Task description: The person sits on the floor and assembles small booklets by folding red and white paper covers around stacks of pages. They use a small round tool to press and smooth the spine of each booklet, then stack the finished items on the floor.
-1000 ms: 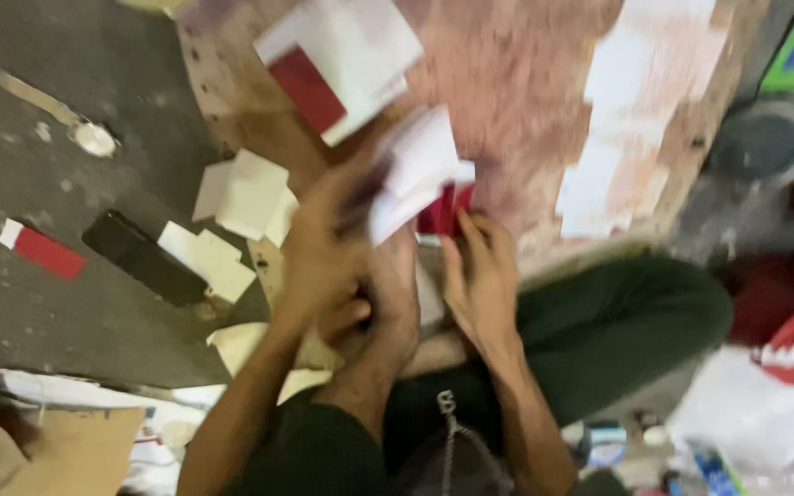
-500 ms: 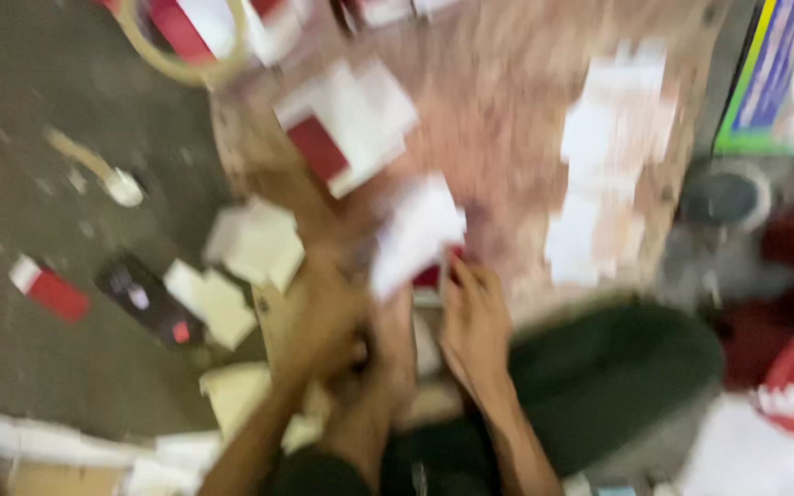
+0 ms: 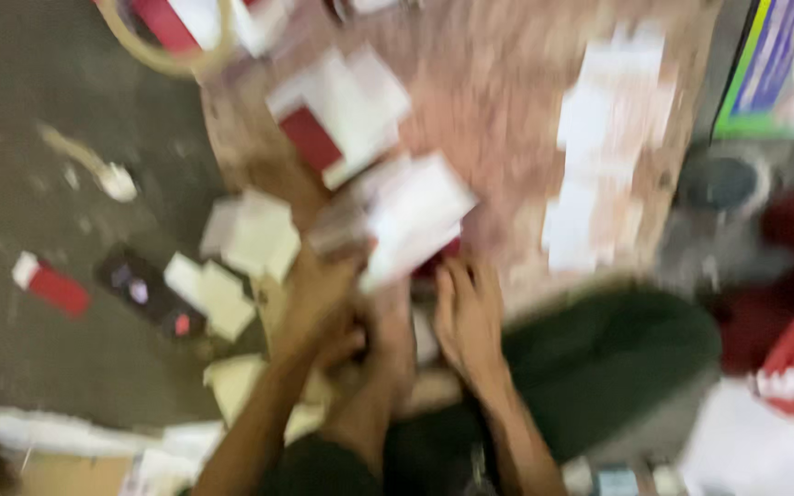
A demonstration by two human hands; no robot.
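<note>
Pinkish board point(image 3: 507, 101) as landmark, spread across upper middle, heavily blurred. Grey floor point(image 3: 39, 138) left of board. Dark green trouser leg point(image 3: 618, 358) just below board's lower right corner. White bag with red patch point(image 3: 783, 413) well below and right of board. Column of white slips point(image 3: 599, 156) lying on board's right part. White-and-red packet stack point(image 3: 342, 119) on board's upper left part. Bright green-edged box point(image 3: 765, 73) beyond board's right edge. Beige tape ring point(image 3: 163, 55) off board's upper left corner. Loose cream papers point(image 3: 250, 234) on floor just left of board's lower left corner; dark phone point(image 3: 144, 289) beside those, farther left; small red-and-white piece point(image 3: 48, 285) farther left again.

Left hand point(image 3: 319, 294) at board's lower left edge, fingers closed around a white paper bundle point(image 3: 411, 216) held up over board's lower middle; grip seemingly firm, though blur hides single fingers. Red bit point(image 3: 438, 262) peeking from under bundle. Right hand point(image 3: 466, 312) at board's lower edge, just right of left hand, fingers stretched forward and close together, tips at bundle's underside; whether touching, cannot tell.
</note>
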